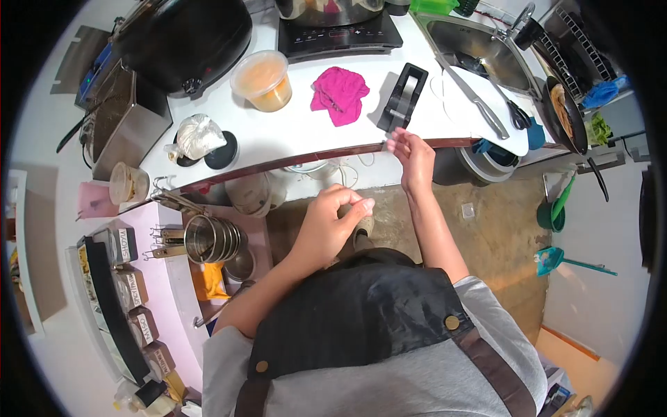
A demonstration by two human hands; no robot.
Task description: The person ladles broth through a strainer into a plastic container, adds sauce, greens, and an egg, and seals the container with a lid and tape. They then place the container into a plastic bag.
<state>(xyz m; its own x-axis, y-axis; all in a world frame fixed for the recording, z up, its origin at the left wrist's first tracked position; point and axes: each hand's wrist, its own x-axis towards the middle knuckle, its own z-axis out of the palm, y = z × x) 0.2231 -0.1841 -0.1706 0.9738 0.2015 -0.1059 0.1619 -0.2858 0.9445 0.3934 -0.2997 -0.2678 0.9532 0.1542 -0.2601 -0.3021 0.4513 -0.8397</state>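
My left hand is held over the floor in front of the apron, fingers curled and thumb pressed against the index finger. Whatever may sit in that pinch is too small to make out. At the counter's front edge, my right hand is raised with its fingers apart and slightly blurred. Just beyond its fingertips stands a black tape dispenser with a roll in it. A crumpled pink cloth lies to the left of the dispenser. Further left are a lidded plastic tub with orange contents and a knotted plastic bag of white stuff.
A knife and black-handled scissors lie on a white board beside the sink. An induction cooker with a pot is at the back. Strainers hang at left. A pan sits at right.
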